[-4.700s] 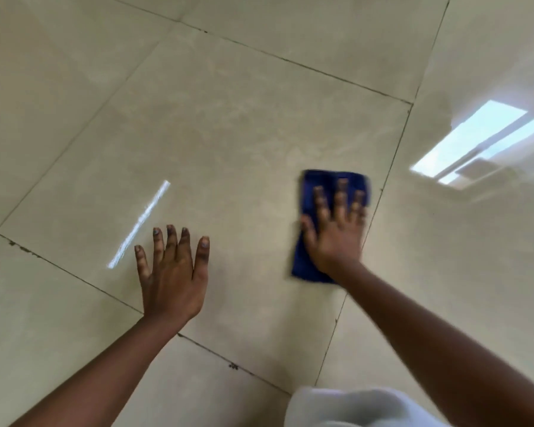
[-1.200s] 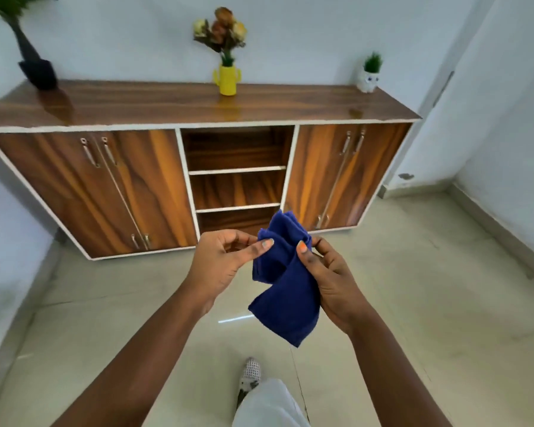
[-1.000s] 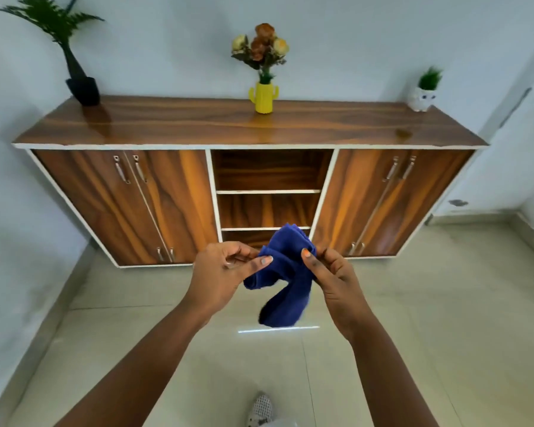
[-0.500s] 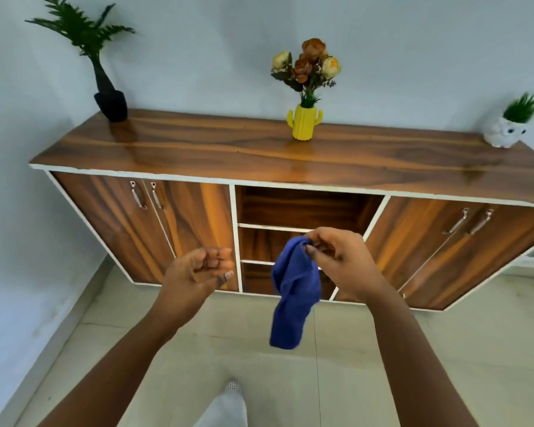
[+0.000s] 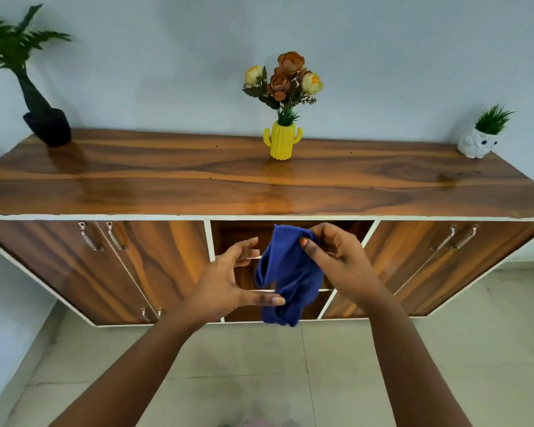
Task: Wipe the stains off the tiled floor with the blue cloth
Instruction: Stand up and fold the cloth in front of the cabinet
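Head view: blue cloth point(image 5: 285, 277) hangs bunched at centre frame, above the tiled floor point(image 5: 398, 365). Right hand point(image 5: 336, 260) pinches its top edge; left hand point(image 5: 228, 278) is spread wide, thumb tip touching or just beside the lower folds. Judged light, soft and limp; a flat-palm hold over a folded pad should suit wiping. Wooden sideboard point(image 5: 259, 180) stands at 12 o'clock, bearing a yellow vase point(image 5: 282, 143), black potted plant point(image 5: 45, 124) and white planter point(image 5: 478, 143). Nothing obstructs the floor below.
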